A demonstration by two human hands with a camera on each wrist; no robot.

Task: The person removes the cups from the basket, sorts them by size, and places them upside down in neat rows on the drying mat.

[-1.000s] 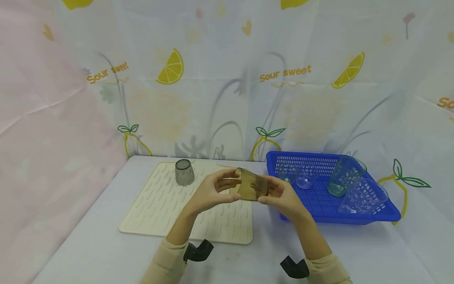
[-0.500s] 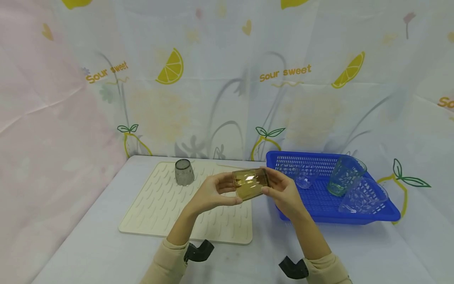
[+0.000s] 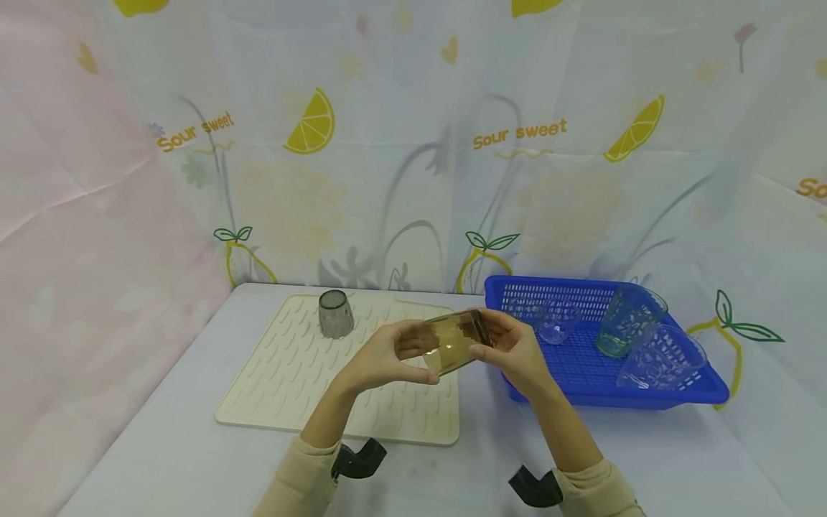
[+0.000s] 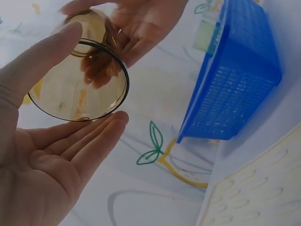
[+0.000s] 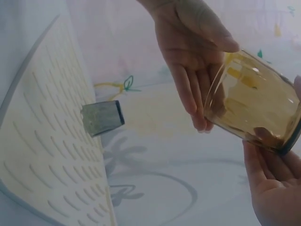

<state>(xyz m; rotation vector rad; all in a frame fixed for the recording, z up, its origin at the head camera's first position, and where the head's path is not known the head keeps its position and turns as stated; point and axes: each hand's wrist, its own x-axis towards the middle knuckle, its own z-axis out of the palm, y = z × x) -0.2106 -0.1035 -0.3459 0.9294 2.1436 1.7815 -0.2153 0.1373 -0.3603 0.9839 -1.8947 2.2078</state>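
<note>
An amber drinking glass (image 3: 451,347) is held up sideways between both hands, above the mat's right edge in the head view. My left hand (image 3: 386,357) pinches it at the rim end, thumb on one side and fingers on the other; the left wrist view looks into its round mouth. My right hand (image 3: 522,353) grips the thick, dark base end, its thumb along the side. A smaller grey glass (image 3: 336,316) stands upside down on the cream drying mat (image 3: 284,391), to the left of my hands.
A blue plastic basket (image 3: 581,396) stands on the right of the white table (image 3: 426,485). Inside it are a greenish glass (image 3: 623,323), a large clear glass (image 3: 659,359) and smaller clear glassware (image 3: 558,327). A lemon-print cloth (image 3: 388,179) hangs behind.
The amber glass has turned in my hands, its rim end now lower and its base end higher. My left hand has dipped slightly. Grey glass and basket stay put.
</note>
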